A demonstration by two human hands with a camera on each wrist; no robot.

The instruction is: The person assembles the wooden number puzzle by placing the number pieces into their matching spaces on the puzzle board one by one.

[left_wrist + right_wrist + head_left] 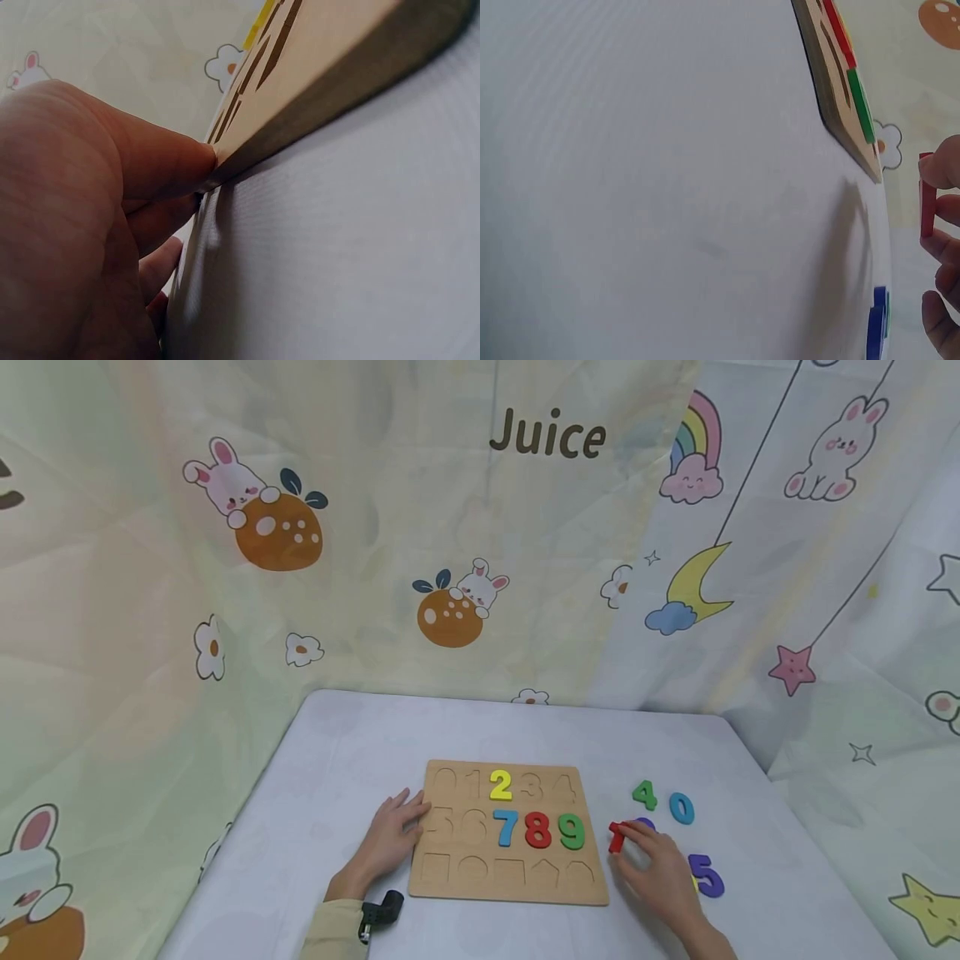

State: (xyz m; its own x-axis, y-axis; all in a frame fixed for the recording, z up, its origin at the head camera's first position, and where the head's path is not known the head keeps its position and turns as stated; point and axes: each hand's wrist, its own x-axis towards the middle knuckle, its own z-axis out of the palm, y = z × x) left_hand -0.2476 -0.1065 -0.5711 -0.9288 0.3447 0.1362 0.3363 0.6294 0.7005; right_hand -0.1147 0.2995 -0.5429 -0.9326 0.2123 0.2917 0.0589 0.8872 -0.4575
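A wooden number puzzle board (pixel 487 885) lies on the white table, with a yellow 2 (pixel 501 785), a blue 7 (pixel 506 828), a red 8 (pixel 537 830) and a green 9 (pixel 571 832) in its recesses. My left hand (pixel 390 839) touches the board's left edge with fairly straight fingers; the left wrist view shows the thumb (pixel 169 154) right at that edge. Just off the board's right side, my right hand (pixel 660 868) pinches a red number 1 (pixel 617 837) between thumb and fingers. In the right wrist view, the red piece stands edge-on, raised over the table.
Right of the board lie a green 4 (pixel 644 794), a blue 0 (pixel 682 808) and a purple 5 (pixel 706 876). Another purple piece (pixel 645 822) and a bit of yellow are partly hidden by the right hand. A printed cloth (pixel 360 610) hangs behind the table.
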